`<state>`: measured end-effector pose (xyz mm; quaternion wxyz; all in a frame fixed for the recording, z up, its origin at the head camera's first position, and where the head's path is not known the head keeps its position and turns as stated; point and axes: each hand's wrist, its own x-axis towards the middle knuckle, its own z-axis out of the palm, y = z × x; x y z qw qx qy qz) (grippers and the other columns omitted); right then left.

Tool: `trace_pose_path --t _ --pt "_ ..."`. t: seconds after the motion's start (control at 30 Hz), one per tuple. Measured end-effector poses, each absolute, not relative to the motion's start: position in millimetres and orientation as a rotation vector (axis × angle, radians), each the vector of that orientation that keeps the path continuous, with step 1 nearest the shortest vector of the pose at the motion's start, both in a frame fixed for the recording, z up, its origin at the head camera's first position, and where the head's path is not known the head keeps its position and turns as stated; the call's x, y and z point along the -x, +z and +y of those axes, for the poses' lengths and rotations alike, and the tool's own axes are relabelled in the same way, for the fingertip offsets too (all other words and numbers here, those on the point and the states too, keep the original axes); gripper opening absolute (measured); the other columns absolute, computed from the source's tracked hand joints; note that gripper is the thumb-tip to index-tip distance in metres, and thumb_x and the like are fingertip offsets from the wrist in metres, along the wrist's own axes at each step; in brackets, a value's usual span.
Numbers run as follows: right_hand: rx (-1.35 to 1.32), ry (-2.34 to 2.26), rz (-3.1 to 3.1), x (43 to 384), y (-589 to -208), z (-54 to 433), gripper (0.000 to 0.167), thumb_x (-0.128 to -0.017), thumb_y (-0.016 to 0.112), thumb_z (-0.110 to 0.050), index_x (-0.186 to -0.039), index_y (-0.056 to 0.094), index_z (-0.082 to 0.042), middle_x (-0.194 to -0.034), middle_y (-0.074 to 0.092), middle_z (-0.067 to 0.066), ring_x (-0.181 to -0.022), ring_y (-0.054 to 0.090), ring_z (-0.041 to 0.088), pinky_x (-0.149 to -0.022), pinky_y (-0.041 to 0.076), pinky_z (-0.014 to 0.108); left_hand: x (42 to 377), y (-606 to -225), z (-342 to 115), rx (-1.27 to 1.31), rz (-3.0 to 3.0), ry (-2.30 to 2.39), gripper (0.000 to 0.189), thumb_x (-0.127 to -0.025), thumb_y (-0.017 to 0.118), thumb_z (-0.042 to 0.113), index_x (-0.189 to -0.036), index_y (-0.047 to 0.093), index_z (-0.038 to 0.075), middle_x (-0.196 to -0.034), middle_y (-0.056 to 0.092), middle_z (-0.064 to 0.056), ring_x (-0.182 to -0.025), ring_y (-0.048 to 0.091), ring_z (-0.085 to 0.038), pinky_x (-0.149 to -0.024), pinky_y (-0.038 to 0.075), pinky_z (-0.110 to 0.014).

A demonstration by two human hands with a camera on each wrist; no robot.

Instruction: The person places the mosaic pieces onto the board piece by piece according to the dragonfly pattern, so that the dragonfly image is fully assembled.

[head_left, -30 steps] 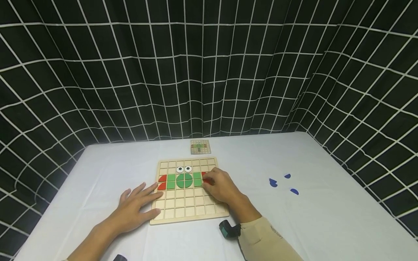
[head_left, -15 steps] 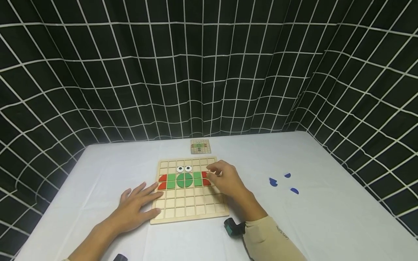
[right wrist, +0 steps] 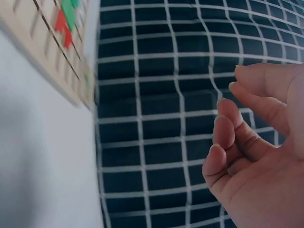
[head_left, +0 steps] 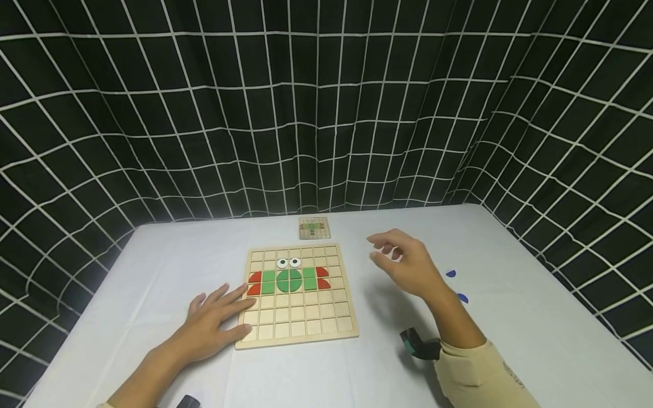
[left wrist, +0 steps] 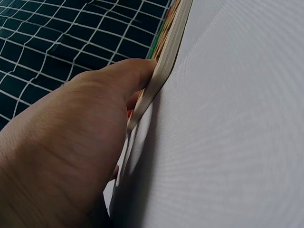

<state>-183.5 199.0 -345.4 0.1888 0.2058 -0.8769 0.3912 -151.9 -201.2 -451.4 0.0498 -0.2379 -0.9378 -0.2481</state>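
Observation:
A square wooden grid board lies on the white table, bearing red quarter pieces, green squares, a green circle made of quarters and two white eye discs. My left hand rests with spread fingers on the board's left edge; the left wrist view shows the thumb on the rim. Right of the board, my right hand hangs above the table, fingers loosely bent, thumb and fingertips apart, nothing between them. Blue half-round pieces lie beyond it, some hidden behind the hand and wrist.
A small picture card showing a similar pattern lies behind the board. A black curtain with white grid lines encloses the table at the back and sides. A black wrist camera sits at the right cuff.
My right hand has left the red pieces at the board's right side and moved right through the air, leaving them in the grid. The left hand has stayed in place.

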Motion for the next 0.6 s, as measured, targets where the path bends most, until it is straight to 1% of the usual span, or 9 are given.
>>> trace_pose_path --t 0.13,0.27,0.37,0.47,0.6 --pt "-0.567 1.034 -2.437 176 -337 226 0.028 -0.085 0.069 0.001 -0.111 0.07 -0.009 -0.095 0.064 -0.003 -0.085 0.054 0.017 -0.069 0.045 0.032 153 -451 -201 0.715 -2.866 -0.76 0.052 -0.086 0.066 0.053 -0.129 0.064 0.025 -0.149 0.04 0.004 -0.139 0.025 -0.036 -0.103 0.007 -0.066" --pt "-0.567 1.01 -2.409 173 -336 251 0.029 -0.086 0.067 0.003 -0.113 0.069 -0.006 -0.098 0.064 0.0 -0.087 0.054 0.019 -0.07 0.045 0.027 153 -452 -201 0.709 -2.87 -0.767 0.052 -0.086 0.065 0.054 -0.13 0.064 0.025 -0.15 0.039 0.004 -0.139 0.025 -0.036 -0.103 0.006 -0.066" --pt "-0.533 1.013 -2.403 172 -340 269 0.027 -0.087 0.066 0.003 -0.113 0.069 -0.004 -0.1 0.064 0.001 -0.088 0.053 0.018 -0.071 0.044 0.023 153 -452 -201 0.71 -2.87 -0.763 0.052 -0.086 0.065 0.053 -0.13 0.063 0.025 -0.15 0.039 0.005 -0.139 0.025 -0.036 -0.103 0.006 -0.066" --pt "-0.476 1.018 -2.417 173 -346 283 0.026 -0.089 0.065 0.002 -0.114 0.069 -0.004 -0.099 0.064 0.002 -0.088 0.052 0.015 -0.069 0.043 0.019 151 -451 -201 0.709 -2.867 -0.761 0.051 -0.086 0.065 0.053 -0.13 0.063 0.026 -0.15 0.04 0.005 -0.139 0.026 -0.036 -0.103 0.006 -0.065" --pt "-0.414 1.021 -2.461 175 -357 296 0.025 -0.09 0.063 0.0 -0.114 0.069 -0.004 -0.1 0.064 0.004 -0.086 0.049 0.012 -0.065 0.043 0.018 149 -450 -200 0.719 -2.854 -0.762 0.051 -0.086 0.066 0.052 -0.13 0.063 0.026 -0.149 0.041 0.004 -0.138 0.028 -0.037 -0.102 0.008 -0.066"
